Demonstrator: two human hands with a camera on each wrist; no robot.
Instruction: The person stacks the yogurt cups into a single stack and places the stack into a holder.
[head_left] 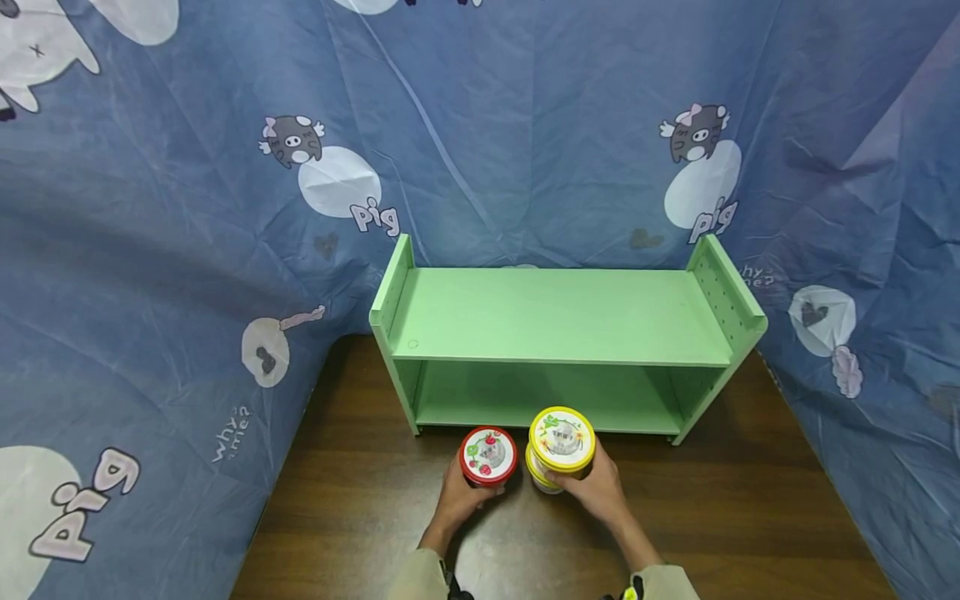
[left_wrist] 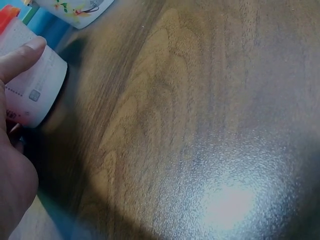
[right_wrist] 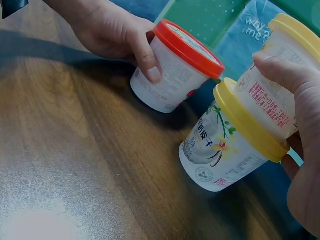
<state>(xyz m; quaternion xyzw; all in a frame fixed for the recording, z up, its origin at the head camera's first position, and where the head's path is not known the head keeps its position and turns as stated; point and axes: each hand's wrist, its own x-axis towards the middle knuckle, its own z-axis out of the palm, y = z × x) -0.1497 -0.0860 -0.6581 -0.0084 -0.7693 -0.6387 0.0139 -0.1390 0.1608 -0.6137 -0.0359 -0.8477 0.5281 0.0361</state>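
Dark wood-grain table carries all items under inspection. Left hand grips a red-lidded cup, thumb and fingers curled round its white wall; the cup stands on the table just in front of the green shelf. Right hand grips a yellow-lidded cup, fingers wrapped round its side. In the right wrist view this cup sits on the lid of a second yellow-lidded cup, which stands on the table beside the red-lidded one. Whether the upper cup rests fully on the lower or is held just clear cannot be told. Both shelf levels, upper board and lower bay, face the person. Blue cartoon-pig cloth hangs behind and at both sides.
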